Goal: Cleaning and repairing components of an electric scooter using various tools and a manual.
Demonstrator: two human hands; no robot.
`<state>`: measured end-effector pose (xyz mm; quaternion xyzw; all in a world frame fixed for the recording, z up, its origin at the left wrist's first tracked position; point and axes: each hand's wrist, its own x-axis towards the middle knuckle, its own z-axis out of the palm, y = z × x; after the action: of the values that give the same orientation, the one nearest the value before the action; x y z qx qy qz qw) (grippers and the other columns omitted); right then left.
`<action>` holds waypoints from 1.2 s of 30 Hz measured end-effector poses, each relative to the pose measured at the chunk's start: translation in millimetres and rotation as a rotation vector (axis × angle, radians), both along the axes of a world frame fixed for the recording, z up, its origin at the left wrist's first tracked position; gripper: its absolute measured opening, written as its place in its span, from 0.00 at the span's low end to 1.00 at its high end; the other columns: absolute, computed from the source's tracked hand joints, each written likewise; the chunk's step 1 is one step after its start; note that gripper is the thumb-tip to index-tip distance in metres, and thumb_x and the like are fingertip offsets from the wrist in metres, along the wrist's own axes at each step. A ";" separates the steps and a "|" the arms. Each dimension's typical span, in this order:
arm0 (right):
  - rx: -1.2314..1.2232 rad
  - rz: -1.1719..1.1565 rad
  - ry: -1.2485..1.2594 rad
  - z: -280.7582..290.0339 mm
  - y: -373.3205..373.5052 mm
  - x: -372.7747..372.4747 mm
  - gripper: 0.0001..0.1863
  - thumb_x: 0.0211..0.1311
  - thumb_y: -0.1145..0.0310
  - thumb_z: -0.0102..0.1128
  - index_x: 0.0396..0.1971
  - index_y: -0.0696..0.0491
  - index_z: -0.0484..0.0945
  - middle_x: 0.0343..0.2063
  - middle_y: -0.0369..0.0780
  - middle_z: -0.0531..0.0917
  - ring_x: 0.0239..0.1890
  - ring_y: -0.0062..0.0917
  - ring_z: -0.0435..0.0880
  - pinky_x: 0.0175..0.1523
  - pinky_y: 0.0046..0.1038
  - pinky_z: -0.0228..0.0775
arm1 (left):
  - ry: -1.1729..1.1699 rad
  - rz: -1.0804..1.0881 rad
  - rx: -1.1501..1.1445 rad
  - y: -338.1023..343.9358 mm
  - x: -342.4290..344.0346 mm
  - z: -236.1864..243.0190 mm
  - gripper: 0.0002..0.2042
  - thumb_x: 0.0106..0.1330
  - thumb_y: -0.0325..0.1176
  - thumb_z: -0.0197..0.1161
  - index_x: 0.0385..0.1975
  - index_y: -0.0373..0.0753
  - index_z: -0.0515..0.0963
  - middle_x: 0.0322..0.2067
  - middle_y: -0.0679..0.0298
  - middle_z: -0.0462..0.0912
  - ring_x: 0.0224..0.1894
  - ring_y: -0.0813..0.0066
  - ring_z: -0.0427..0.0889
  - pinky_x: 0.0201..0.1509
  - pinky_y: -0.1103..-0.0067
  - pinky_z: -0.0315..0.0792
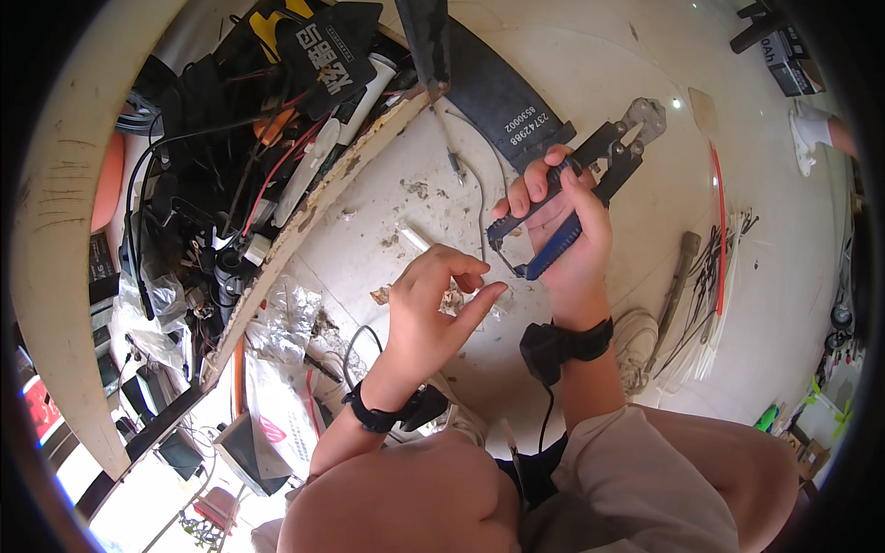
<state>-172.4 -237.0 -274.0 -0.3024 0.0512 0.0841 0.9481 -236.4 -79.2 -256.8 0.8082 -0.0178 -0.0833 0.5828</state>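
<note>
My right hand point(573, 217) is wrapped round a pair of crimping pliers point(619, 158) with dark blue and black handles. Their grey metal head points up and away to the right. The handles stand apart, and a thin dark loop hangs at their near ends. To the left, close to those ends, is my left hand point(429, 304). Its thumb and index finger are apart, with nothing visible between them; the other fingers curl in, partly hidden. Under and beyond it, a short white piece point(414, 237) and small scraps lie on the dirty floor.
A worn-edged shelf point(318, 203) on the left holds tangled cables point(189, 198) and black parts. A black printed flap point(502, 97) lies beyond my hands. On the right lie cable ties point(724, 304), a red rod point(718, 221) and a grey metal bar point(678, 281). Another person's foot point(811, 134) shows far right.
</note>
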 end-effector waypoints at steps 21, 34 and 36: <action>0.149 -0.067 0.401 16.3 12.0 -4.1 0.09 0.59 0.64 0.54 0.33 0.52 0.69 0.22 0.36 0.72 0.24 0.26 0.73 0.33 0.35 0.71 | -0.571 -0.095 0.123 -17.4 16.8 8.3 0.13 0.41 0.22 0.73 0.24 0.38 0.75 0.33 0.62 0.80 0.34 0.67 0.75 0.36 0.75 0.71; 0.246 -0.109 0.210 66.9 30.4 -4.5 0.08 0.62 0.67 0.52 0.39 0.52 0.69 0.25 0.37 0.72 0.28 0.25 0.75 0.37 0.32 0.71 | -0.457 -0.094 0.120 -3.4 18.6 60.9 0.15 0.42 0.20 0.71 0.31 0.39 0.77 0.36 0.61 0.78 0.40 0.62 0.76 0.44 0.72 0.70; 0.130 -0.141 0.029 80.1 29.4 -9.5 0.09 0.61 0.72 0.50 0.41 0.53 0.67 0.29 0.40 0.73 0.32 0.26 0.76 0.42 0.33 0.71 | -0.420 -0.133 0.067 3.9 19.8 83.1 0.24 0.43 0.31 0.76 0.43 0.39 0.75 0.48 0.55 0.71 0.53 0.61 0.71 0.52 0.69 0.68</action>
<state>-181.9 -207.6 -193.8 -0.2346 0.0803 0.0246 0.9685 -216.6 -75.4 -173.7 0.8237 -0.1895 0.0481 0.5323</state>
